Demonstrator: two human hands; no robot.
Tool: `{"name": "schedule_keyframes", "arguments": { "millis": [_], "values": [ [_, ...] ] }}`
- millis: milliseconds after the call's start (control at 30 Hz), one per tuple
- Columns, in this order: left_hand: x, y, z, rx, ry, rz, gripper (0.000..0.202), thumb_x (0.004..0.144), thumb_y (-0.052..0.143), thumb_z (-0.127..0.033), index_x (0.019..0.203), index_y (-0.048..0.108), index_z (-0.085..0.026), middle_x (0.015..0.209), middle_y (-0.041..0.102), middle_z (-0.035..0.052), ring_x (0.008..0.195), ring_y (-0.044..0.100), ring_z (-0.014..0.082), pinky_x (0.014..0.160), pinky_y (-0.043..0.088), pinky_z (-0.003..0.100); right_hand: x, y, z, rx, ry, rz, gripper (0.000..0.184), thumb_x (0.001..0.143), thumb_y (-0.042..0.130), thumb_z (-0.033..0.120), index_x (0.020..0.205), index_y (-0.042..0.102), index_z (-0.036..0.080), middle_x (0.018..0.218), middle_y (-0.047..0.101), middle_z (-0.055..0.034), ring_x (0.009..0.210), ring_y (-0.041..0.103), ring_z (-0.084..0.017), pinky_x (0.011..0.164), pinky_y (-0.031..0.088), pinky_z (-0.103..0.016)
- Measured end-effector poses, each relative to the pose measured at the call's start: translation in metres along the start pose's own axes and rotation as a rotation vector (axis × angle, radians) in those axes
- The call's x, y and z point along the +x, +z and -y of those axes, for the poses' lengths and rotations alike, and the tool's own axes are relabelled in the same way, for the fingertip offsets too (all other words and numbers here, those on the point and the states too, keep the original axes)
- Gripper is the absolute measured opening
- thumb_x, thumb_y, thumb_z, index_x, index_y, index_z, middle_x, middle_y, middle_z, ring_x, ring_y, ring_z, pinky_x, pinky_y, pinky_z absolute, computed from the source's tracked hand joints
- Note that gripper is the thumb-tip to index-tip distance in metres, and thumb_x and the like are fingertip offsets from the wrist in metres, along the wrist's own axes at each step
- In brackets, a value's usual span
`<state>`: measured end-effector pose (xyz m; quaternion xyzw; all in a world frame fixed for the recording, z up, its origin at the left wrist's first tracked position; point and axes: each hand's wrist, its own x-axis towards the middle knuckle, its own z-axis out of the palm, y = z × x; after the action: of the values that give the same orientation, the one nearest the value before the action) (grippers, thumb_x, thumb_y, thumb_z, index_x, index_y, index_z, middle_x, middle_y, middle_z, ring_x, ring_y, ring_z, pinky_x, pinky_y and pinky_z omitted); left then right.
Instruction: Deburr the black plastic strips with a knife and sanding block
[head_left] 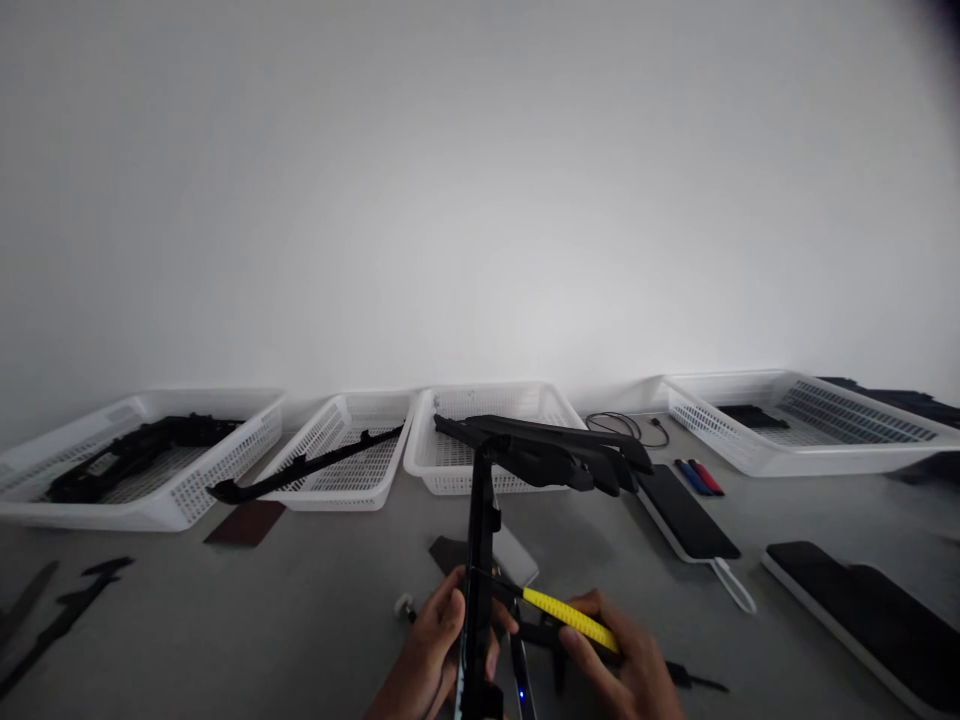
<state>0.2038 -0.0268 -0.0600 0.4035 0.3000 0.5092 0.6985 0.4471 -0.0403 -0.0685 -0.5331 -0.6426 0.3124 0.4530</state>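
Observation:
My left hand (436,632) is closed around a long black plastic strip (480,545), held nearly upright with small tabs along its side. A yellow-handled tool (571,615) sits in the closed fingers of my right hand (619,660). Its thin dark tip reaches to the strip just above my left fingers; whether it touches is hard to tell. Behind the strip's upper end, several black plastic parts (570,450) extend over the rim of a white basket (450,470). A slim dark object with a blue light (522,690) lies below, between my hands.
At the left is a white basket (172,500) holding black parts. A second basket (375,490) has a long black strip (300,468) across it; another basket (750,455) stands right. A power bank with a white loop (690,510), blue and red sticks (694,477) and a brown sheet (244,523) lie about.

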Motion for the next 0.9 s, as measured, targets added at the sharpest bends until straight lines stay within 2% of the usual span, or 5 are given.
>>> {"name": "schedule_keyframes", "arguments": {
  "millis": [133, 333, 667, 767, 900],
  "values": [
    [-0.001, -0.003, 0.0, -0.022, -0.008, 0.062, 0.051, 0.092, 0.078, -0.06, 0.123, 0.073, -0.02, 0.109, 0.076, 0.0121, 0.075, 0.069, 0.0174, 0.072, 0.051, 0.03, -0.002, 0.001, 0.001, 0.015, 0.004, -0.018, 0.044, 0.098, 0.065, 0.062, 0.087, 0.076, 0.021, 0.074, 0.073, -0.0024, 0.066, 0.069, -0.021, 0.064, 0.053, -0.025],
    [0.004, -0.009, 0.009, -0.004, 0.052, 0.047, 0.058, 0.086, 0.085, -0.059, 0.13, 0.071, -0.024, 0.117, 0.074, 0.0124, 0.083, 0.073, 0.0217, 0.079, 0.054, 0.035, -0.002, 0.002, -0.005, 0.004, -0.012, -0.01, 0.042, 0.099, 0.064, 0.06, 0.087, 0.073, 0.021, 0.071, 0.071, -0.0012, 0.064, 0.067, -0.019, 0.062, 0.052, -0.024],
    [0.007, -0.012, 0.013, 0.034, 0.088, 0.004, 0.067, 0.079, 0.087, -0.067, 0.128, 0.073, -0.023, 0.112, 0.076, 0.0115, 0.08, 0.071, 0.0214, 0.076, 0.054, 0.034, -0.006, 0.006, -0.008, 0.011, 0.014, -0.118, 0.049, 0.097, 0.064, 0.068, 0.085, 0.075, 0.022, 0.072, 0.073, -0.0027, 0.065, 0.067, -0.021, 0.064, 0.054, -0.026],
    [0.004, -0.009, 0.009, 0.019, 0.059, -0.018, 0.058, 0.085, 0.084, -0.063, 0.125, 0.077, -0.022, 0.106, 0.075, 0.0109, 0.079, 0.069, 0.0197, 0.075, 0.053, 0.032, -0.005, 0.006, -0.013, -0.024, -0.028, -0.026, 0.047, 0.095, 0.067, 0.068, 0.089, 0.078, 0.022, 0.08, 0.079, -0.0054, 0.072, 0.073, -0.024, 0.07, 0.058, -0.027],
    [-0.001, -0.006, 0.002, -0.02, -0.017, -0.03, 0.054, 0.09, 0.08, -0.06, 0.127, 0.079, -0.021, 0.095, 0.072, 0.0085, 0.078, 0.065, 0.0181, 0.071, 0.053, 0.029, -0.002, 0.004, -0.014, -0.029, -0.028, 0.032, 0.044, 0.1, 0.063, 0.062, 0.093, 0.077, 0.021, 0.079, 0.078, -0.0047, 0.069, 0.073, -0.022, 0.066, 0.056, -0.025]
  ]
}}
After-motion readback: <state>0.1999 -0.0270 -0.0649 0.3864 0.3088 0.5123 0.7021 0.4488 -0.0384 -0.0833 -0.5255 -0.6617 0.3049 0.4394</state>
